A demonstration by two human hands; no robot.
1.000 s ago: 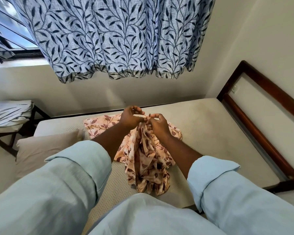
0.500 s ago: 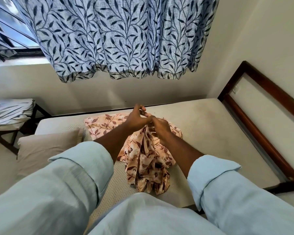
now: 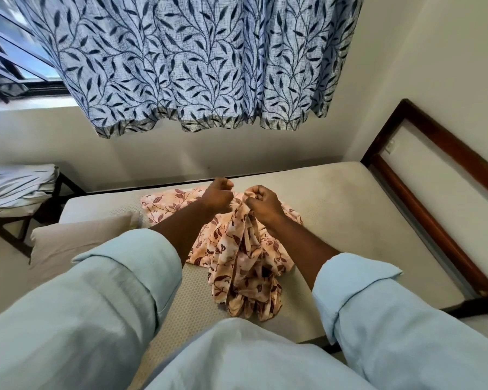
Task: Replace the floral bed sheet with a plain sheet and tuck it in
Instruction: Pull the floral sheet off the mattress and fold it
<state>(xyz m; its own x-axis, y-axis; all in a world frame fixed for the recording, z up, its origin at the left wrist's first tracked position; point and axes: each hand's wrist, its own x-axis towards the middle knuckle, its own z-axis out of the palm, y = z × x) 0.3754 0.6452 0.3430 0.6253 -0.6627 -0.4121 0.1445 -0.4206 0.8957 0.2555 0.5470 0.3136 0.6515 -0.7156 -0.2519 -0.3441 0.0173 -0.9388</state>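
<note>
Mattress of beige fabric (image 3: 335,209) fills a dark wooden bed frame (image 3: 440,220) under a blue-white leaf-print curtain (image 3: 197,60). Peach floral bed sheet with maroon leaves (image 3: 245,263) lies at the mattress's middle, part spread flat, part gathered into a hanging bundle. Beige pillow (image 3: 76,240) sits at the left edge; folded pale sheets (image 3: 17,184) rest on a dark stand beyond. The right hand (image 3: 262,204) has its fingers (image 3: 254,192) clenched round the bundle's top. The left hand (image 3: 217,197), fingers curled, is just beside it; whether it holds cloth cannot be told.
</note>
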